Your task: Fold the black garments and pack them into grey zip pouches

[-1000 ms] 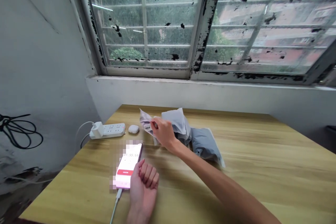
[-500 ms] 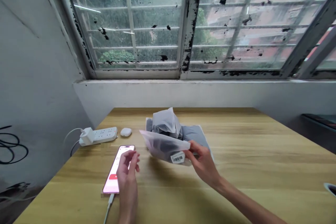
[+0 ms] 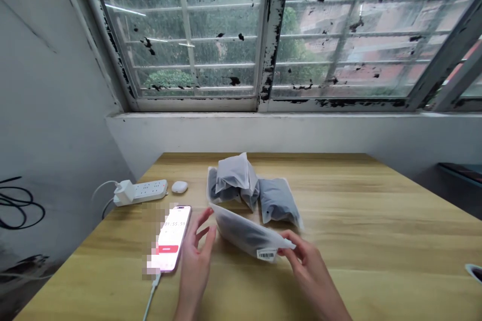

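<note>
A frosted plastic bag (image 3: 244, 233) with something dark inside tilts up over the wooden table, a white barcode label (image 3: 266, 254) near its lower edge. Its right corner is pinched between the thumb and fingers of my right hand (image 3: 311, 261). My left hand (image 3: 198, 251) is open beside the bag's left end, thumb and fingers apart; whether a fingertip touches the corner I cannot tell. Behind the held bag, similar frosted bags (image 3: 235, 175) lie in a heap, and another frosted bag (image 3: 279, 200) lies flat to their right.
A lit phone (image 3: 173, 235) with a timer and a plugged-in white cable (image 3: 150, 296) lies left of my left hand. Farther back are a white power strip (image 3: 148, 190) and a small white case (image 3: 179, 187). A rounded object (image 3: 475, 272) shows at the right edge.
The held bag has come nearer and a little right, away from the heap, in my right hand. My left hand has moved right toward its left corner, with the fingers spread wider.
</note>
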`<state>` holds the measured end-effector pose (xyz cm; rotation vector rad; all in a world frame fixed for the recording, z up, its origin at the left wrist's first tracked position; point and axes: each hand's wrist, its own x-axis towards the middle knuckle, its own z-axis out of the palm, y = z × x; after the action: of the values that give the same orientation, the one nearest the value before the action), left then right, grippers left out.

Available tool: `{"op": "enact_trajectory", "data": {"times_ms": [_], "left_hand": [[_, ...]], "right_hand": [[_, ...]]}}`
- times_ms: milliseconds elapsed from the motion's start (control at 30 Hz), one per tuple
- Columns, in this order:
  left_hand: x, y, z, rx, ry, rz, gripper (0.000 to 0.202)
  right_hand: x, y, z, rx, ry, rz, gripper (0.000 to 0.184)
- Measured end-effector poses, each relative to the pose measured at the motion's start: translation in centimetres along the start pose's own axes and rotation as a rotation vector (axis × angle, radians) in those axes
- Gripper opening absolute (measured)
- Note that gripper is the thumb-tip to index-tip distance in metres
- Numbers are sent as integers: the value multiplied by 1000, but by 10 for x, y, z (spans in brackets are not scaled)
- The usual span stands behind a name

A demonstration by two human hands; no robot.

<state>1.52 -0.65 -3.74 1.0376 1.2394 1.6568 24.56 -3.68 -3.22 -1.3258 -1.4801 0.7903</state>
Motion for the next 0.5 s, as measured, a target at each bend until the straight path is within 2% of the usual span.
{"op": "enact_trajectory", "data": {"times_ms": [133,300,400,500], "left_hand": [[0,-4,-4,69,52,43,55],[3,6,4,188,-53,11,51],[5,8,12,215,23,41,51],[8,8,17,178,46,17,56]], "right_hand": [[0,0,0,75,-58,63,33],[-1,5,0,5,-10,48,50],[2,5,1,-43,52,-3,53],[3,3,1,-70,51,-52,52]]}}
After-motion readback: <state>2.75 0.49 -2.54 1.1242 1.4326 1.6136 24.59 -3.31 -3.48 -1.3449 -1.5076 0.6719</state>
